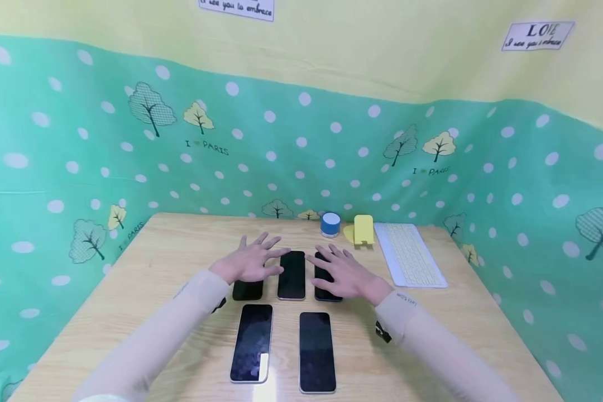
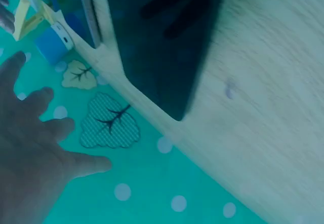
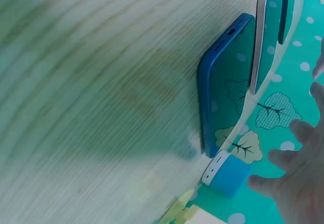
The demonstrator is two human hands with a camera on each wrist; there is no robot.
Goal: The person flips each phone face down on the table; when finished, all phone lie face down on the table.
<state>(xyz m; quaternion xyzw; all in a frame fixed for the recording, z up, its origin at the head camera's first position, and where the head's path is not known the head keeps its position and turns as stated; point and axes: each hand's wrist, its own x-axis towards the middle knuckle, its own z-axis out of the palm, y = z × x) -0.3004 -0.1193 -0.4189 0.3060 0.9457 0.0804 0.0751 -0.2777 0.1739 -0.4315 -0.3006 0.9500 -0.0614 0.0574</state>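
Both hands are spread over a back row of dark-screened phones on a wooden table. In the head view, the left hand (image 1: pixel 251 262) is above the left phone (image 1: pixel 248 290), fingers apart. My right hand (image 1: pixel 343 272) hovers by the right phone (image 1: pixel 324 274), which has a blue edge in the right wrist view (image 3: pixel 223 82). Between the hands lies the middle phone (image 1: pixel 292 276). Two more phones lie nearer me, the front-left phone (image 1: pixel 252 343) and the front-right phone (image 1: pixel 317 352). Neither hand holds anything; the wrist views show the fingers extended and apart.
At the back right stand a blue-and-white round container (image 1: pixel 330 224), a yellow phone stand (image 1: pixel 364 230) and a white keyboard (image 1: pixel 412 255). A green and yellow patterned cloth (image 1: pixel 301 162) hangs behind and beside the wooden table (image 1: pixel 181 240).
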